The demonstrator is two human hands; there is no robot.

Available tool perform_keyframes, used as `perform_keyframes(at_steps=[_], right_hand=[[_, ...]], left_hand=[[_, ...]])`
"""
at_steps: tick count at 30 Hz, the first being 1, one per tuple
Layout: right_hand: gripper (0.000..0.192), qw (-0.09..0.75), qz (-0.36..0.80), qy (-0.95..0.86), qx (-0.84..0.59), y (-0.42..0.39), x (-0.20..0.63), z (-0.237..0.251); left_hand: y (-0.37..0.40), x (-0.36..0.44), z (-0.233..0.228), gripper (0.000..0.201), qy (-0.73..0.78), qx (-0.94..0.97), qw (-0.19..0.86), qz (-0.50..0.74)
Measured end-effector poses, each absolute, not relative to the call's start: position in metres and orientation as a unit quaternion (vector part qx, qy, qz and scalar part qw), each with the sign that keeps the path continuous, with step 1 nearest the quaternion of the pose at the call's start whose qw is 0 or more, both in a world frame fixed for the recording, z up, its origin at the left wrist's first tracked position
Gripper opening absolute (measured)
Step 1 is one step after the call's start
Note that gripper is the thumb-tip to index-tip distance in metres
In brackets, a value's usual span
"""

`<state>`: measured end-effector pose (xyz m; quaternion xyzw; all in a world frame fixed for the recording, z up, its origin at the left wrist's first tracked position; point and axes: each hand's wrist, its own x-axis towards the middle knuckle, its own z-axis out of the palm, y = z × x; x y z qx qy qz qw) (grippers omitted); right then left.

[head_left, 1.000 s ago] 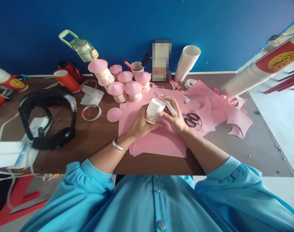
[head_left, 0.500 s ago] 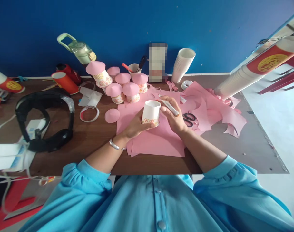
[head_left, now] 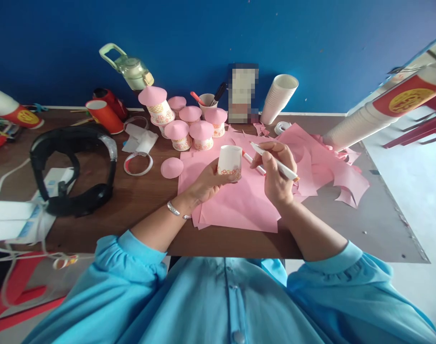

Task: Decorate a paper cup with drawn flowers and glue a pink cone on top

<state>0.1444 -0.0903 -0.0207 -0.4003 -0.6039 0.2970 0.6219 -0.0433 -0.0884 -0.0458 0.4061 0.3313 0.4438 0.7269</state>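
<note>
My left hand (head_left: 208, 184) is wrapped round a white paper cup (head_left: 230, 158) that has an orange-red pattern drawn near its lower rim. In my right hand (head_left: 277, 169) is a white marker (head_left: 280, 167) with an orange end, its tip pointing up and left, apart from the cup. A second thin marker (head_left: 254, 163) lies between the cup and my right hand, on the pink paper sheets (head_left: 239, 210). Behind the cup stand several decorated cups with pink paper cone tops (head_left: 201, 131). One loose pink cone (head_left: 172, 167) lies to the left.
Stacked white cups (head_left: 279, 98) stand near the blue wall, with another long stack (head_left: 361, 124) at the right. Pink scraps (head_left: 350, 181) cover the right side. A black headset-like frame (head_left: 72, 172), tape ring (head_left: 138, 164) and green bottle (head_left: 132, 71) are on the left.
My right hand has moved right, away from the cup, and now grips the white marker like a pen. A thin marker shows on the paper. The view has shifted slightly.
</note>
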Motion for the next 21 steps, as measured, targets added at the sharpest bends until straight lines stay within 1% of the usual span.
perform_keyframes(at_steps=[5,7,12,15,17,19,21], right_hand=[[0.035,0.600,0.319,-0.619,-0.394,-0.097,0.137,-0.023],[0.035,0.608,0.317,-0.618,-0.385,-0.096,0.137,-0.025],[0.024,0.631,0.256,-0.633,-0.367,-0.095,0.143,-0.022],[0.012,0.611,0.190,-0.672,-0.372,-0.101,0.146,-0.017],[0.003,0.587,0.111,-0.713,-0.367,-0.106,0.146,-0.014],[0.008,0.567,0.026,-0.752,-0.335,-0.110,0.142,-0.012],[0.014,0.559,-0.031,-0.776,-0.290,-0.111,0.138,-0.011]], left_hand=[[-0.090,-0.043,-0.043,0.058,0.307,0.415,0.737,0.435],[-0.090,-0.044,-0.043,0.058,0.310,0.425,0.736,0.426],[-0.088,-0.045,-0.046,0.067,0.366,0.456,0.703,0.405],[-0.088,-0.045,-0.048,0.075,0.395,0.479,0.673,0.401],[-0.089,-0.044,-0.050,0.076,0.411,0.498,0.643,0.412],[-0.090,-0.043,-0.053,0.074,0.427,0.515,0.608,0.428],[-0.091,-0.042,-0.056,0.069,0.446,0.533,0.573,0.434]])
